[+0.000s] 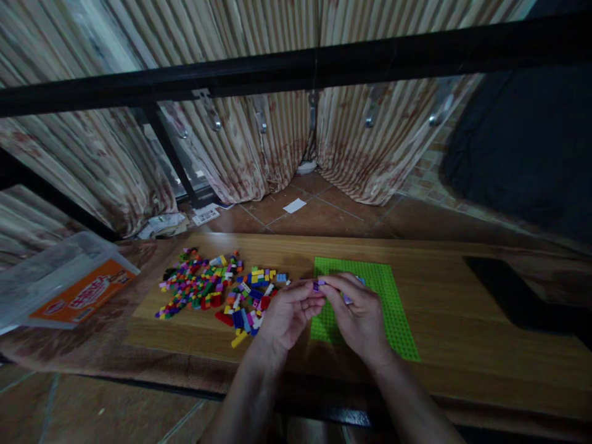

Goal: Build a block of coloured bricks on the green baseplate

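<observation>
My left hand (292, 310) and my right hand (358, 313) meet above the left part of a green studded baseplate (393, 308). Between the fingertips of both hands is a small purple toy brick (316, 286); whether it is one piece or two joined, I cannot tell. The left palm is turned up, its thumb and forefinger pinched on the brick. From the other side, the right thumb and forefinger grip it too. Behind the right hand, light purple and blue bricks (360, 280) show on the baseplate, mostly hidden by the fingers.
A heap of mixed toy bricks (198, 280) spreads over the left of the wooden board (462, 357). At far left stands a clear plastic box (87, 271) with an orange label. A dark flat object (504, 293) lies at right. A black metal bar (277, 71) crosses beyond.
</observation>
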### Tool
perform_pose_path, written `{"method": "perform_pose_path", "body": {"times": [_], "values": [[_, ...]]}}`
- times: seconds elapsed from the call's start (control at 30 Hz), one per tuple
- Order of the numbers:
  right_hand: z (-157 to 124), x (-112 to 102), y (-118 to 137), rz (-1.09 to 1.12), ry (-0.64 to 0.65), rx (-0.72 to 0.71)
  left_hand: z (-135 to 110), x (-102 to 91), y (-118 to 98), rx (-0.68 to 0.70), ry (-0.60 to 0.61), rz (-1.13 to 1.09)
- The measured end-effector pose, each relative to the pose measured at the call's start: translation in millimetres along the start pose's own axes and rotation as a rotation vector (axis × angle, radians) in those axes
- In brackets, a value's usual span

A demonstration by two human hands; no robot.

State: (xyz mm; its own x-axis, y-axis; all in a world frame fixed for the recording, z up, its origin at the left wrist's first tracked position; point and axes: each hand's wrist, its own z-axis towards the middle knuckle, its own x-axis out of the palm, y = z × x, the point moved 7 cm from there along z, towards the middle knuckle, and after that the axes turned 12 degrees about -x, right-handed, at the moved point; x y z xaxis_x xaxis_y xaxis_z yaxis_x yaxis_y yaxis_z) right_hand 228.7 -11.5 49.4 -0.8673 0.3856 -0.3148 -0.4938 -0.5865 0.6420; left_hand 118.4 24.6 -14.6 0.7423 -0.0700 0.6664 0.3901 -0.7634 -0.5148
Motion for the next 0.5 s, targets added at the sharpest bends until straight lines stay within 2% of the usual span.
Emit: {"method": "perform_pose_path", "body": {"times": [0.07,0.13,0.23,0.3,0.4,0.5], "values": [[-1.7,-1.9,-4.0,0.036,-0.056,0.033,0.3,-2.6,-1.7,-0.001,-0.032,-0.070],[-4.5,1.7,-9.9,0.043,-0.040,0.076,-2.3,-10.9,-14.1,0.091,-0.092,-0.111],[-11.1,17.6,-18.6,-0.026,0.104,0.134,-15.7,-33.5,-45.1,0.331,-0.233,-0.126],[-16.8,31.4,-22.7,-0.115,0.228,0.157,-26.6,-49.9,-61.7,0.433,-0.326,-0.136],[-23.9,51.2,-26.0,-0.250,0.404,0.146,-36.5,-67.1,-73.1,0.446,-0.424,-0.144],[-27.2,61.3,-31.3,-0.335,0.487,0.147,-40.1,-70.7,-76.0,0.437,-0.457,-0.091]]}}
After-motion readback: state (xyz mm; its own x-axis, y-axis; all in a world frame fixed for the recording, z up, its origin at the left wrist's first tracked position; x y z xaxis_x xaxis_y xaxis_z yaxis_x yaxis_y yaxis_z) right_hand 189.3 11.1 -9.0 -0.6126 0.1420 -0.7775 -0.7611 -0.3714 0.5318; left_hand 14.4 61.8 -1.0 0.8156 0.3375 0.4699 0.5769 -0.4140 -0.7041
